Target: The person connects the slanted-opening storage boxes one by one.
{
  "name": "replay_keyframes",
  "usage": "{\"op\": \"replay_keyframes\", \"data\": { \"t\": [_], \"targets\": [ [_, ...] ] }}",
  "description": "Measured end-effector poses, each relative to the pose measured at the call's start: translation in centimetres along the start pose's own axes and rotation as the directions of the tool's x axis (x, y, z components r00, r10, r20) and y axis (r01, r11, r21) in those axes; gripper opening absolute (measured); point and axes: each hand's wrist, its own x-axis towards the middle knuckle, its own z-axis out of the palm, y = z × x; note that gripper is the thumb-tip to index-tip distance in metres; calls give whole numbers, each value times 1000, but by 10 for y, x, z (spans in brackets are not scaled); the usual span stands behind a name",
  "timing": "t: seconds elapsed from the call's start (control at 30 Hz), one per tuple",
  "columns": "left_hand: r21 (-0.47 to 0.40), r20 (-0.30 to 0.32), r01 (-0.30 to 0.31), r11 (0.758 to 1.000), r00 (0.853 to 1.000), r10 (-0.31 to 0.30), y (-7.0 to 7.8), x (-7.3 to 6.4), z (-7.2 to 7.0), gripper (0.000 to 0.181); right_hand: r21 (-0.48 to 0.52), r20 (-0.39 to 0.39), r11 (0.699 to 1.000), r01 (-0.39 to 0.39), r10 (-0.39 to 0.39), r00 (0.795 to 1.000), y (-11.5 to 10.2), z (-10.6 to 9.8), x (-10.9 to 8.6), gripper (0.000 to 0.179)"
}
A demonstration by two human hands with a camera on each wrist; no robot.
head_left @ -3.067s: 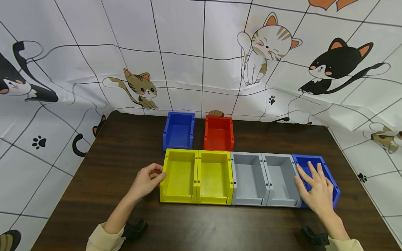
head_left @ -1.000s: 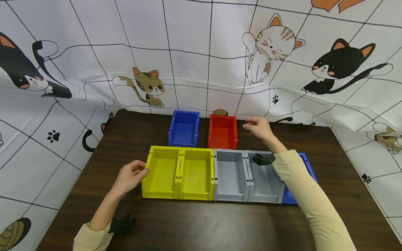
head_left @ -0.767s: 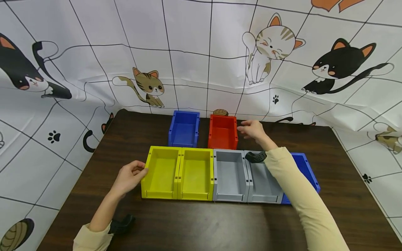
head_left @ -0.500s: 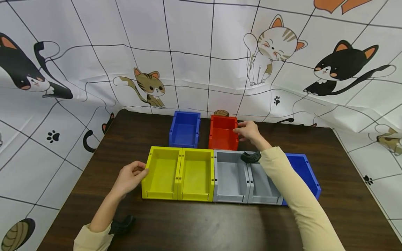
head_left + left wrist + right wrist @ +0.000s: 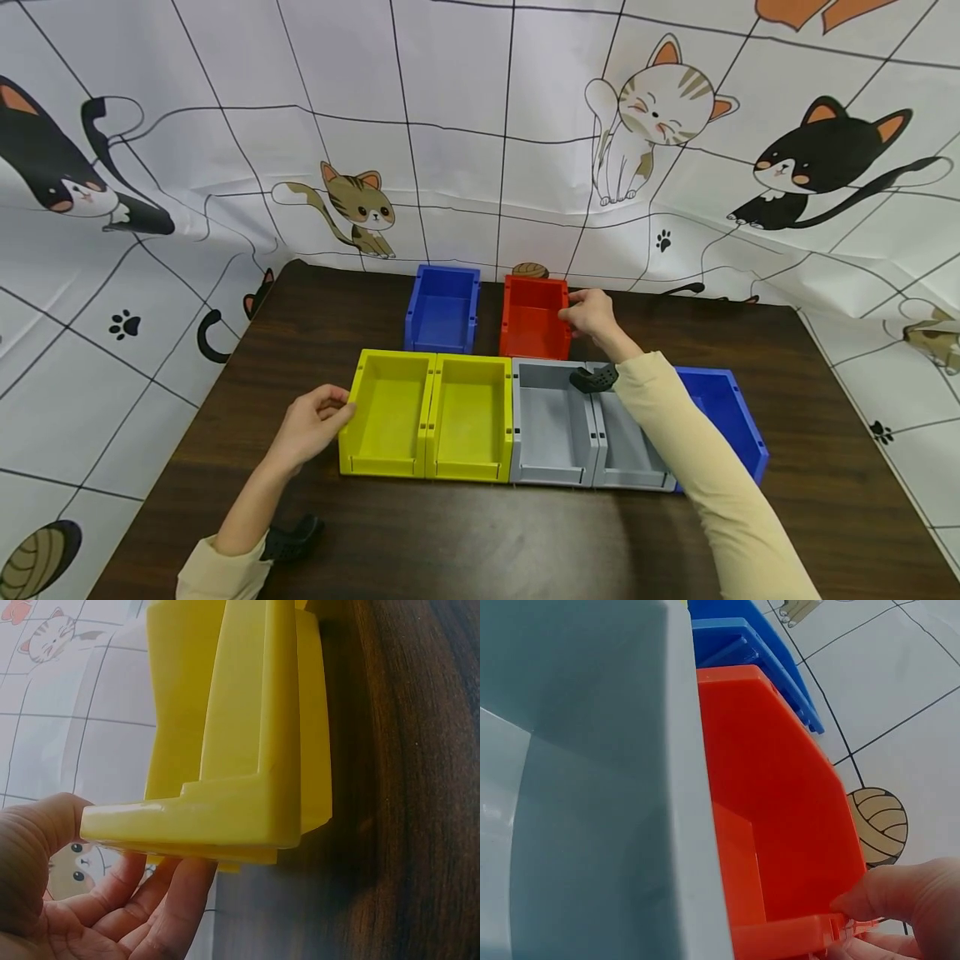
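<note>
Five joined storage bins form the front row. My left hand [image 5: 313, 423] grips the left wall of the outer yellow bin [image 5: 386, 417]. In the left wrist view its thumb bends over the rim while the fingers lie against the outside. Behind the row, my right hand [image 5: 591, 317] pinches the right wall of a red bin [image 5: 532, 321]; the right wrist view shows the thumb [image 5: 874, 892] inside that wall and fingers outside. A second yellow bin [image 5: 471, 421], two grey bins [image 5: 553, 425] and a blue bin [image 5: 723, 408] continue the row. My right forearm partly covers the right-hand ones.
Another blue bin [image 5: 442, 310] stands left of the red one, with a narrow gap between. The dark wooden table [image 5: 480, 542] reaches back to a white cat-print sheet [image 5: 450, 167]. Black wrist straps [image 5: 292, 537] sit on both arms.
The front row has slid left with my left hand at its end. My right hand has left the row's blue bin, reached back, and taken hold of the red bin's right wall.
</note>
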Motion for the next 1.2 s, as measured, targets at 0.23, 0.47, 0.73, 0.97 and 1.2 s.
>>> {"op": "replay_keyframes", "data": {
  "t": [0.23, 0.47, 0.73, 0.97, 1.2],
  "targets": [
    [8, -10, 2, 1000, 1000, -2, 0, 0, 2, 25, -1, -32, 1000, 13, -13, 999, -3, -10, -1, 39],
    [17, -29, 10, 1000, 1000, -9, 1, 1, 3, 24, 21, -47, 999, 25, -24, 999, -3, -46, -6, 45],
    [45, -53, 17, 999, 999, -14, -1, 0, -1, 24, 16, -79, 1000, 27, -26, 997, -6, -92, -24, 47],
    [70, -71, 13, 997, 997, -8, -4, 2, -9, 25, 5, -82, 996, 94, -93, 992, 2, -130, -46, 48],
    [87, -80, 37, 995, 996, -30, -6, 1, -14, 26, -29, -96, 990, 139, -141, 985, 23, -165, -70, 46]
  ]
}}
